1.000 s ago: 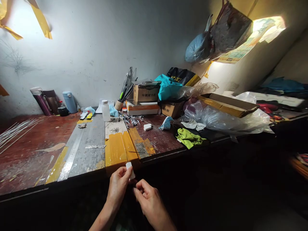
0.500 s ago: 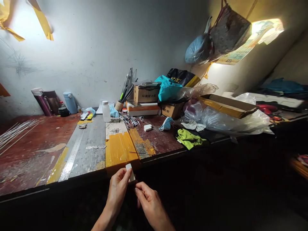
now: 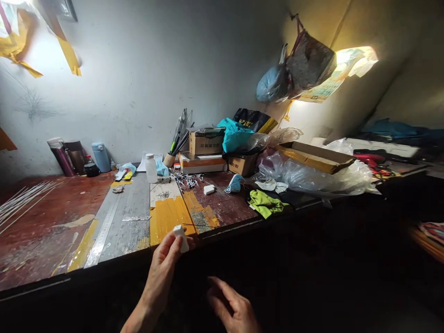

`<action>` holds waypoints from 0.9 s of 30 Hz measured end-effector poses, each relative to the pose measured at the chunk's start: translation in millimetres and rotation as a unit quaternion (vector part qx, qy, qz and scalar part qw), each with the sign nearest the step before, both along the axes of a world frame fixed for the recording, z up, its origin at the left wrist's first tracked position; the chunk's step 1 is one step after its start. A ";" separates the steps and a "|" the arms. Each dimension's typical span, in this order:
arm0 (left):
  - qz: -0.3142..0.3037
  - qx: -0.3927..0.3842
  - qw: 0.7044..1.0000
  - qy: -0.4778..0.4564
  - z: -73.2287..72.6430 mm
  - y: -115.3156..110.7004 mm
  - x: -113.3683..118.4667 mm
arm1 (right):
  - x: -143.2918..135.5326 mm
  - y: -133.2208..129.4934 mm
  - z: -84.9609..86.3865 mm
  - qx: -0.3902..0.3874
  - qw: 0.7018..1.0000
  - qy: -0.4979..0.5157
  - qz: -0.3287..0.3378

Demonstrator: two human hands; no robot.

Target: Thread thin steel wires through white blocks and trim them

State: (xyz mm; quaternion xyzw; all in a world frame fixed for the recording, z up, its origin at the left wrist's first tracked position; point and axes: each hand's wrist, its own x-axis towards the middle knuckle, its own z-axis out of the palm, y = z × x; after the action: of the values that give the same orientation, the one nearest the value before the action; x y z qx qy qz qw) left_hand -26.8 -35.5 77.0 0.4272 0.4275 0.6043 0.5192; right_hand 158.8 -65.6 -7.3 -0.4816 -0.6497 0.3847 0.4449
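Note:
My left hand (image 3: 166,259) pinches a small white block (image 3: 181,237) between thumb and fingers, held upright at the front edge of the bench by the yellow-taped strip (image 3: 168,215). My right hand (image 3: 233,305) is lower and to the right, apart from the block, blurred by motion, with the fingers curved; whether it holds anything is too unclear to tell. Another white block (image 3: 209,189) lies on the bench, right of a scatter of small dark and white pieces (image 3: 190,180).
A steel ruler (image 3: 104,236) lies on the grey strip. Behind are a white bottle (image 3: 151,169), flasks (image 3: 101,157), cardboard boxes (image 3: 207,142) and a teal bag (image 3: 236,134). A green cloth (image 3: 266,203) and a mask (image 3: 234,183) lie to the right.
My right hand has moved down and right, away from the block. My left hand, still gripping it, has shifted slightly up and left. The camera view has shifted a little.

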 end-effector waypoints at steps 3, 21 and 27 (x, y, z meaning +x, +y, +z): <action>-0.048 0.054 0.992 0.102 36.2 -8.3 -8.2 | 10.7 9.4 44.6 0.039 0.998 0.047 -0.025; -0.098 0.138 0.894 0.415 7.3 -37.6 -10.1 | -5.9 22.6 97.1 -0.010 0.951 0.303 -0.055; -0.045 0.176 0.827 0.532 0.6 -36.0 -10.8 | 0.7 14.7 78.8 -0.058 0.981 0.181 0.024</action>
State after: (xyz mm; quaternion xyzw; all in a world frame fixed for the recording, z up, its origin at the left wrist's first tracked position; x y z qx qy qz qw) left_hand -37.6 -71.5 77.6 0.7856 0.5043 0.3239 0.1538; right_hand 159.5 -50.9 71.5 -0.4129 -0.5462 0.5136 0.5170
